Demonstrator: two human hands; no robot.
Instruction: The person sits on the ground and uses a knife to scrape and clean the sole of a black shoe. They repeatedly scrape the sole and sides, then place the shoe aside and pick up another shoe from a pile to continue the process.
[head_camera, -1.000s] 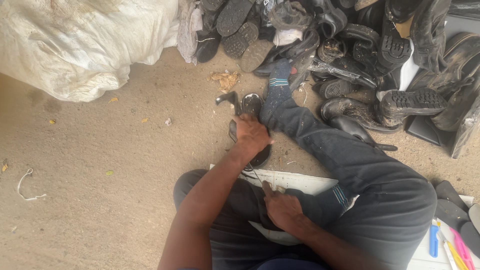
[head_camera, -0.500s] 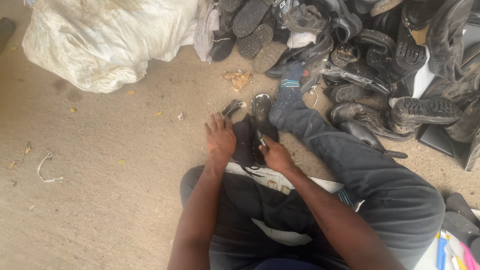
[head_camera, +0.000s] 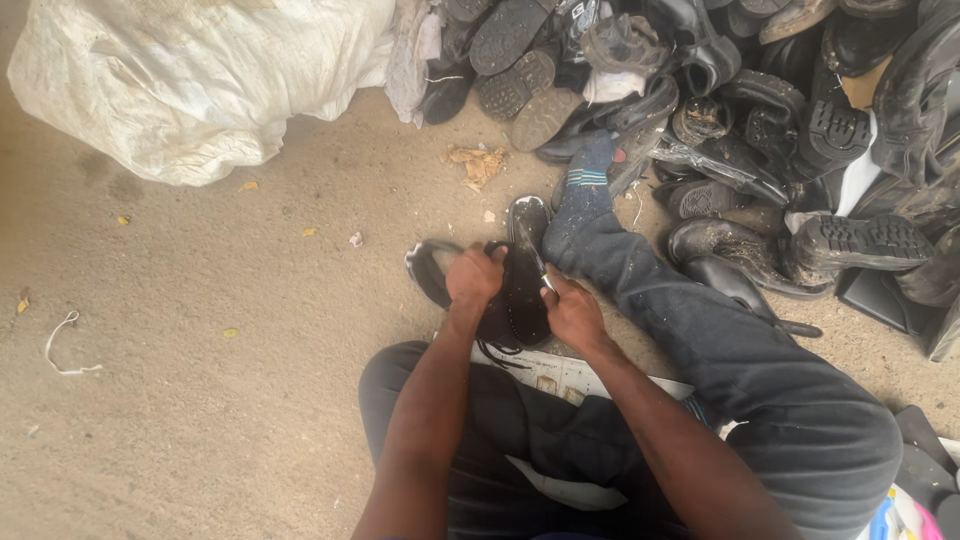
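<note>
The black shoe (head_camera: 520, 285) lies sole-up on the sandy ground by the outstretched leg, long axis pointing away. The left hand (head_camera: 473, 277) clamps its edge; the right hand (head_camera: 572, 310) pinches a thin blade (head_camera: 536, 262) against the smooth rubber sole.

Sole (head_camera: 522, 285): black, glossy, with a paler worn sheen toward its far end.
Strap (head_camera: 428, 272): black, grey-edged.
Trousers (head_camera: 760, 390): dark grey-black, speckled with pale dust.
Sock (head_camera: 585, 190): dark blue with thin light-blue and white bands.
Sack (head_camera: 190, 80): off-white, creased, smudged grey.
Shoe pile (head_camera: 760, 110): mostly black and dark grey; treads dusted tan, one patch of white among them.
Floor (head_camera: 200, 380): sandy brown, flecked with yellow bits.
String (head_camera: 62, 345): white.
Scrap (head_camera: 478, 165): tan, crumpled.
Board (head_camera: 570, 375): white, marked with small dark spots.
Corner items (head_camera: 905, 520): blue, pink and yellow.
</note>
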